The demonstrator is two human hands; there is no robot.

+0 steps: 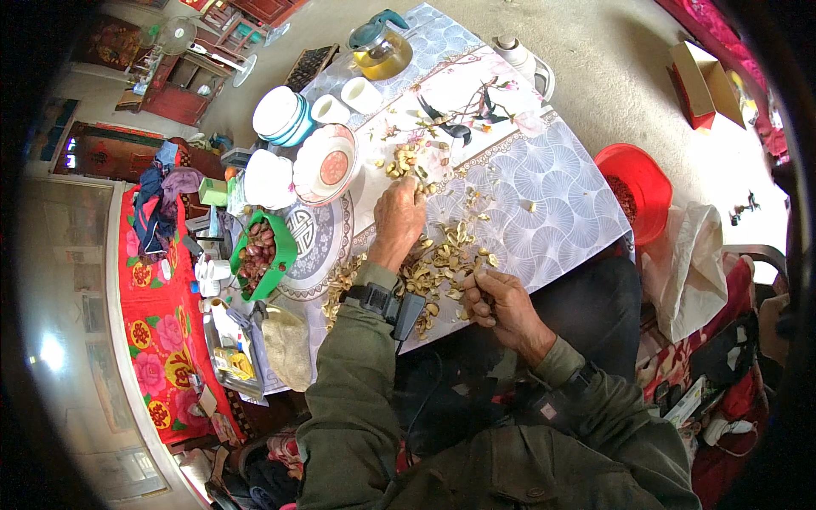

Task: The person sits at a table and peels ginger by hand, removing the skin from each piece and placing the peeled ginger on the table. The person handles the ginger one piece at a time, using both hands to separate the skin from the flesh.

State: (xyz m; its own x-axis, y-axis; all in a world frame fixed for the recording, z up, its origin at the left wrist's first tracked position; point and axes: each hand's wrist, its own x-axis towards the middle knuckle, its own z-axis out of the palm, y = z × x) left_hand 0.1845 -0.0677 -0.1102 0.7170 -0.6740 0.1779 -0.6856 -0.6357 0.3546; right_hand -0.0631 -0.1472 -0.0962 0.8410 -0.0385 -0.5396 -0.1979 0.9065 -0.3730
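Note:
My left hand (401, 217) reaches over the table, back of the hand up, its fingertips at the near edge of a small heap of unshelled nuts (401, 160), probably peanuts. Whether its fingers hold one is hidden. Closer to me, my right hand (507, 306) is curled at the table's front edge, thumb against the forefinger; what lies inside cannot be made out. Between and below the hands spreads a pile of broken, tan nut shells (449, 258). A few loose bits lie on the patterned tablecloth (542, 185).
Leftward are a green basket of grapes (260, 252), a scalloped bowl (325, 164), stacked bowls (280, 118) and two white cups (361, 94). A glass teapot (380, 51) stands at the far end. Right of the table are a red basin (647, 191) and a white sack (685, 274).

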